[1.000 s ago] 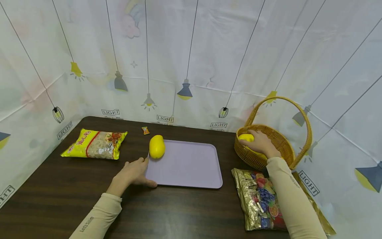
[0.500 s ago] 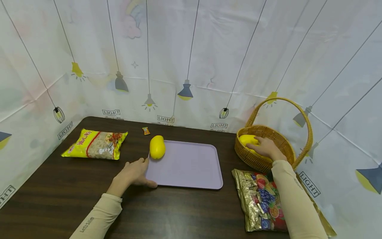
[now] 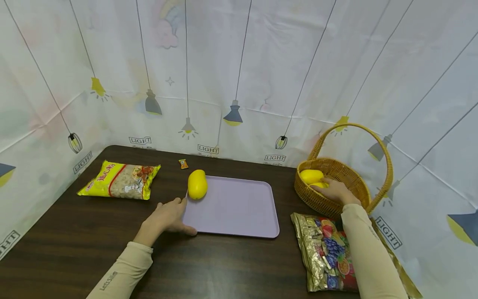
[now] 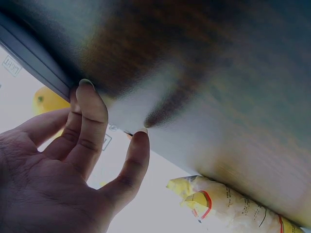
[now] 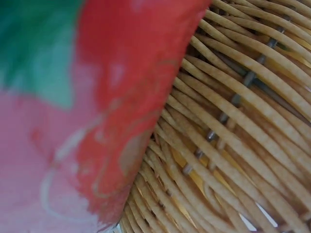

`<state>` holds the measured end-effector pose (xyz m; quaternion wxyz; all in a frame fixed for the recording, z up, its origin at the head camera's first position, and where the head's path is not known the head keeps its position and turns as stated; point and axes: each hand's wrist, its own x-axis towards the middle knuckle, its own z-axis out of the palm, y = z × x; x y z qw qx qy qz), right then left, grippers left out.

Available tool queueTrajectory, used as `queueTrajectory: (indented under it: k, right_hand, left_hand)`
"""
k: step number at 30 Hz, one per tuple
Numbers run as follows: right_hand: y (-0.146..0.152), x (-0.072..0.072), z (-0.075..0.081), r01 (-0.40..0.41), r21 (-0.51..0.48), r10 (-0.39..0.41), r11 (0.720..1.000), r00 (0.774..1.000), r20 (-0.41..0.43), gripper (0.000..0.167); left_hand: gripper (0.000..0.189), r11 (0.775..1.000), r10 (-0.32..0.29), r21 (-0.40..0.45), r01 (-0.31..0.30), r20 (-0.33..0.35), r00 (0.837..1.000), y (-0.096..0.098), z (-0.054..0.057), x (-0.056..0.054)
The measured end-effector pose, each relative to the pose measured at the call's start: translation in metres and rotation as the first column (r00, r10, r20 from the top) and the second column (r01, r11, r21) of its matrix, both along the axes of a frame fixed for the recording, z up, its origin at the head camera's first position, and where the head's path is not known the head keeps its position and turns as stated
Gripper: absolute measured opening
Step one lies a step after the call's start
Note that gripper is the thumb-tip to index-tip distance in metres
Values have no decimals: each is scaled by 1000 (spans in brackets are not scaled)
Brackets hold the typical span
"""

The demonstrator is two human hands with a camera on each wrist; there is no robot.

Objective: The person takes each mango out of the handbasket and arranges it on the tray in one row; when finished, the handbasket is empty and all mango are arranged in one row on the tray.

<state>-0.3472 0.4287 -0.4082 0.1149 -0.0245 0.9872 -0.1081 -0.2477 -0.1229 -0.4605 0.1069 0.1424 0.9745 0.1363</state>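
Observation:
My left hand (image 3: pixel 168 218) rests beside the lilac tray (image 3: pixel 239 207), its fingers at the tray's left edge and its thumb by the near left corner. In the left wrist view the fingers (image 4: pixel 92 116) are spread and slightly bent, touching the tray's rim (image 4: pixel 34 56). A yellow mango (image 3: pixel 197 185) lies on the tray's far left corner. My right hand (image 3: pixel 336 192) reaches into the wicker basket (image 3: pixel 358 182) and grips a mango (image 3: pixel 320 185) between thumb and fingers. Against it lies another mango (image 3: pixel 311 176). The right wrist view shows only basket weave (image 5: pixel 243 107) and red packaging (image 5: pixel 131 97), not the hand.
A gold candy bag (image 3: pixel 325 253) with fruit pictures lies in front of the basket, under the right forearm. At the left is a yellow food packet (image 3: pixel 123 181). One small orange sweet (image 3: pixel 183 164) lies behind the tray. The basket's tall handle (image 3: pixel 386 166) arches above it.
My right hand has shifted right and slightly nearer inside the basket, from the far mango to the one beside it. The left hand and tray have stayed put.

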Motion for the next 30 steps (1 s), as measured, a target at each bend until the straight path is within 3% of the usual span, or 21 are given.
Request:
queueTrajectory:
  k: [15,22,30]
  right_hand:
    - [-3,-1,2,4,-9,-4,1000,999,38,95]
    - [-1,-1,1,11,2,-11,1000,1000,4,96]
    - [1,-2,8,-40,5,40,999,998,-40,98]
  left_hand:
    - [118,1000,-5,-2,5,0,1000,0,3,2]
    - [118,1000,-7,-5,7,1,1000,0,5,2]
    - [118,1000,-10,-4,10,0,1000,0,3,2]
